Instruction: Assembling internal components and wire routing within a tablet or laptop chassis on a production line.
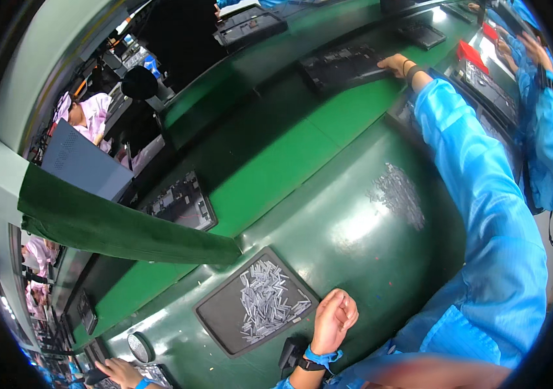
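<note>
My right hand (394, 63) reaches far out in a blue sleeve and grips the right edge of a black laptop chassis (344, 65) lying on the green conveyor belt (276, 168). My left hand (333, 318), with a blue wrist strap, is curled into a fist on the dark green workbench (354, 233). It sits just right of a dark flat tray (221, 318) holding several small silver metal strips (266, 301). Nothing shows between its fingers.
A loose pile of silver parts (398, 194) lies on the bench to the right. More black chassis (182, 204) (250, 26) ride the belt. A co-worker's hand (117, 371) works at lower left, another blue-sleeved person (542, 97) at upper right, and people in pink (88, 113) at left.
</note>
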Motion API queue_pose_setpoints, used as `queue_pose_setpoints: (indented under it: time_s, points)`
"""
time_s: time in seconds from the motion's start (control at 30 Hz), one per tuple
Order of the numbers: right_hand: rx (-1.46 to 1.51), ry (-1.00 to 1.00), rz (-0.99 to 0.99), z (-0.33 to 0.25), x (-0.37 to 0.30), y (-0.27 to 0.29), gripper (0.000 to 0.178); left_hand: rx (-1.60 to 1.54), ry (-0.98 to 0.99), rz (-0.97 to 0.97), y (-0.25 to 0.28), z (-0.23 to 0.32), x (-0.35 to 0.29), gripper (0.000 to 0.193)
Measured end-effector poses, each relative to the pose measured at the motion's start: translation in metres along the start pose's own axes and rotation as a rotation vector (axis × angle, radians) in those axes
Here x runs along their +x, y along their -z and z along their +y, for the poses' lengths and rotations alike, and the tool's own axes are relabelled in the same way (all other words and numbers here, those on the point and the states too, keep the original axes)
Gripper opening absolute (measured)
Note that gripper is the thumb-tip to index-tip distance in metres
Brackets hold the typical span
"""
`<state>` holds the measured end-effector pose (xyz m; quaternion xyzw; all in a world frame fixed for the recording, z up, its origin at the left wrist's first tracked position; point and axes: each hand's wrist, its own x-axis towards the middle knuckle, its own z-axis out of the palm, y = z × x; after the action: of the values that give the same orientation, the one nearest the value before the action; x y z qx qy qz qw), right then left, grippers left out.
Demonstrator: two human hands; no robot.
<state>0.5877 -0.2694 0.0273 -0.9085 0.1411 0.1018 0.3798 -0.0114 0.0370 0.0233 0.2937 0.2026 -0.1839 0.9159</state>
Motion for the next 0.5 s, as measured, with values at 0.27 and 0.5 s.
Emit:
queue_pose_setpoints:
  time_s: [0.27,0.5]
  points:
    - [0.634,-0.009,-0.094,-0.009,-0.026,0.001,0.037,-0.020,-0.040,-0.074,0.003,-0.004,0.001,0.023]
    - [1.244,-0.122,-0.488,-0.020,-0.099,0.000,0.031,0.056,-0.089,-0.099,0.004,-0.009,0.007,0.022]
